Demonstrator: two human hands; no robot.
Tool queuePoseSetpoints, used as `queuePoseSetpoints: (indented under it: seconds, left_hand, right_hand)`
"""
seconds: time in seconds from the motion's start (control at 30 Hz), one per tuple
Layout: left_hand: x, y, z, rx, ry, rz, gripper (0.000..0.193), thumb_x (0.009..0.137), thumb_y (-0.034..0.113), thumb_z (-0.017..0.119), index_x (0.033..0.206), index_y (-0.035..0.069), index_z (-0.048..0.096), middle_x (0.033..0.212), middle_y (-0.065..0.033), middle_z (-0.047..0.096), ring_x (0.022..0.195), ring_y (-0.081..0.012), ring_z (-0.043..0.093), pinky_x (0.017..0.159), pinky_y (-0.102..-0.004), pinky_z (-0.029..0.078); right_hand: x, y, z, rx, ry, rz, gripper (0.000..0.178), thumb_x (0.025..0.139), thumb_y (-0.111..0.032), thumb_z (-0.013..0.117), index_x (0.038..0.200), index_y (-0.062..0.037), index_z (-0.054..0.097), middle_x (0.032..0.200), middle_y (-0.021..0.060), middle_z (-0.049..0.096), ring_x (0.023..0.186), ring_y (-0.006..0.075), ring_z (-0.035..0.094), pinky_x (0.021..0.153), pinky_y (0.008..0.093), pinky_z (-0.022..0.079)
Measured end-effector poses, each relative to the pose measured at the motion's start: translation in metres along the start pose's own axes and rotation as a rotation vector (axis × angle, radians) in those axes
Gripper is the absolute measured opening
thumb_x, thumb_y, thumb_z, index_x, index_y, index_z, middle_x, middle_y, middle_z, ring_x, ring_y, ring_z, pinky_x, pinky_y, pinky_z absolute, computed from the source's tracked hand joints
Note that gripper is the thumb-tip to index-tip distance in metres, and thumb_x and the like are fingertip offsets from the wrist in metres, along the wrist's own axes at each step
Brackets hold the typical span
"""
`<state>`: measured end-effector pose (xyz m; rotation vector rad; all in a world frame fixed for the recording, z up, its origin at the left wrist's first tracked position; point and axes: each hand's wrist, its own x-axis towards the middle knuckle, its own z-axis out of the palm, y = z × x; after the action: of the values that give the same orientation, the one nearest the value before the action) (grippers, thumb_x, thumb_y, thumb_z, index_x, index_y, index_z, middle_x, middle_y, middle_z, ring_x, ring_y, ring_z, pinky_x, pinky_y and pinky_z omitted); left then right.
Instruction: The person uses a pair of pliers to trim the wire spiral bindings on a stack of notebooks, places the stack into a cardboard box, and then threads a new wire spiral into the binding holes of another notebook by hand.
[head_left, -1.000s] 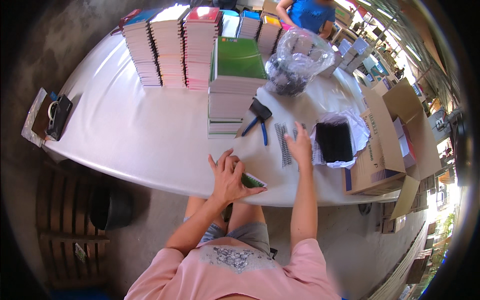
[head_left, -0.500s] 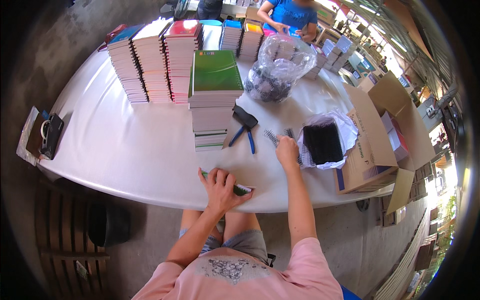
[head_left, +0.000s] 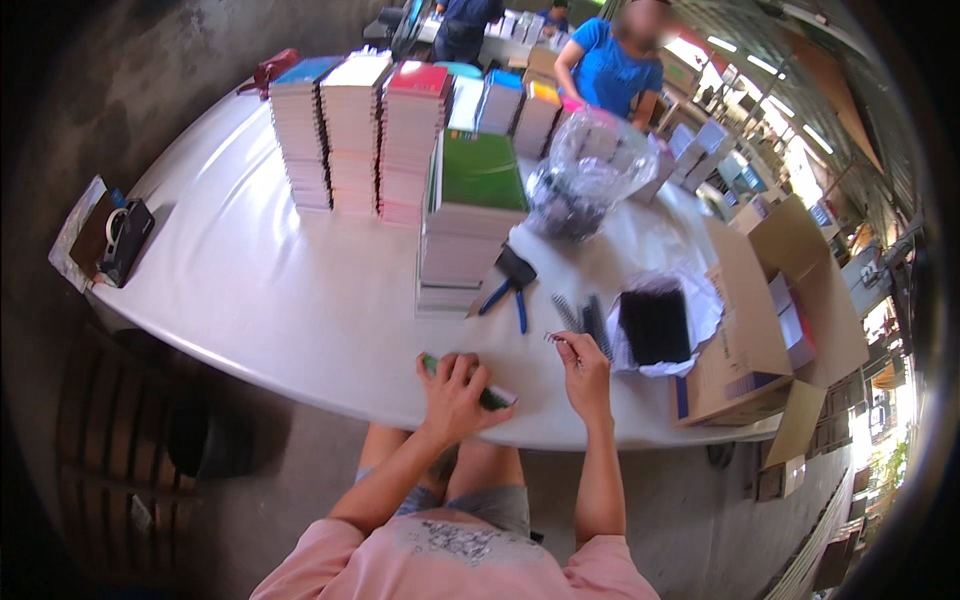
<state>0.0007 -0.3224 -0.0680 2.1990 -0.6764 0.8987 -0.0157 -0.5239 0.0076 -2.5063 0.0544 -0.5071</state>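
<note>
Near the table's front edge, my left hand [head_left: 455,392] is closed over a green-covered notebook [head_left: 496,399], mostly hidden under the fingers. To its right, my right hand [head_left: 586,372] pinches a dark binding coil [head_left: 552,338], one end poking out past the fingertips. Loose black binding coils [head_left: 567,313] lie on the table just beyond that hand. A dense block of black coils [head_left: 654,328] sits in crumpled white paper [head_left: 706,312] to the right. Blue-handled pliers [head_left: 520,308] with a black head rest beside a tall stack of green notebooks [head_left: 483,172].
Tall stacks of spiral notebooks [head_left: 412,140] stand at the back of the white table [head_left: 240,300]. Behind the pliers is a clear plastic bag [head_left: 590,170] of dark coils. An open cardboard box [head_left: 735,325] occupies the right end; a tape dispenser [head_left: 126,243], the left. A person in blue [head_left: 612,68] stands opposite.
My right hand has drawn back from the loose coils toward me, now with a coil in its fingertips. My left hand stays on the notebook. The view has shifted, and the person opposite stands more upright.
</note>
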Motion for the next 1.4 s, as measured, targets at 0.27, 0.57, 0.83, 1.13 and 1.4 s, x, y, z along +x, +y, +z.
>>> queuePoseSetpoints:
  seconds: [0.27, 0.57, 0.83, 1.13, 1.4]
  left_hand:
    - [-0.006, -0.003, -0.004, 0.048, -0.068, -0.078, 0.045, 0.052, 0.049, 0.072, 0.076, 0.015, 0.056, 0.090, -0.0040, 0.049, 0.096, -0.0279, 0.046, 0.084, -0.0625, 0.024]
    - [-0.008, -0.004, 0.002, -0.004, 0.064, 0.026, 0.033, 0.053, 0.048, 0.068, 0.067, 0.019, 0.059, 0.081, 0.0008, 0.048, 0.089, -0.0254, 0.046, 0.082, -0.0642, 0.024]
    - [-0.005, -0.013, 0.001, 0.051, 0.039, 0.058, 0.046, 0.055, 0.059, 0.069, 0.072, 0.017, 0.060, 0.080, -0.0007, 0.047, 0.088, -0.0262, 0.046, 0.077, -0.0576, 0.026]
    - [-0.008, -0.009, 0.001, 0.065, -0.039, 0.007, 0.043, 0.058, 0.057, 0.069, 0.078, 0.020, 0.060, 0.088, 0.0020, 0.050, 0.091, -0.0199, 0.048, 0.081, -0.0629, 0.025]
    - [-0.019, -0.010, -0.019, 0.137, -0.135, 0.060, 0.053, 0.065, 0.062, 0.065, 0.098, 0.021, 0.061, 0.091, 0.0012, 0.050, 0.091, -0.0199, 0.048, 0.082, -0.0577, 0.026]
  right_hand:
    - [-0.043, -0.023, 0.004, 0.342, -0.256, 0.061, 0.030, 0.085, -0.002, 0.058, 0.113, -0.0104, 0.064, 0.078, 0.0070, 0.050, 0.068, 0.0175, 0.048, 0.063, 0.0269, 0.041]
    - [-0.056, -0.032, 0.025, 0.340, -0.091, -0.012, 0.024, 0.076, 0.001, 0.066, 0.098, -0.0077, 0.071, 0.090, 0.0068, 0.063, 0.082, 0.0184, 0.057, 0.072, 0.0277, 0.046]
    - [-0.050, -0.020, 0.028, 0.563, -0.269, 0.021, 0.023, 0.072, 0.002, 0.072, 0.094, -0.0043, 0.071, 0.091, 0.0075, 0.065, 0.084, 0.0166, 0.060, 0.074, 0.0271, 0.048]
    - [-0.053, -0.044, 0.014, 0.240, -0.451, 0.308, 0.031, 0.079, -0.009, 0.069, 0.109, -0.0038, 0.063, 0.095, 0.0140, 0.063, 0.085, 0.0176, 0.061, 0.074, 0.0268, 0.048]
    - [-0.065, -0.044, 0.018, 0.262, -0.212, -0.122, 0.026, 0.077, -0.006, 0.070, 0.101, -0.0029, 0.061, 0.086, 0.0089, 0.057, 0.069, 0.0190, 0.057, 0.062, 0.0294, 0.047]
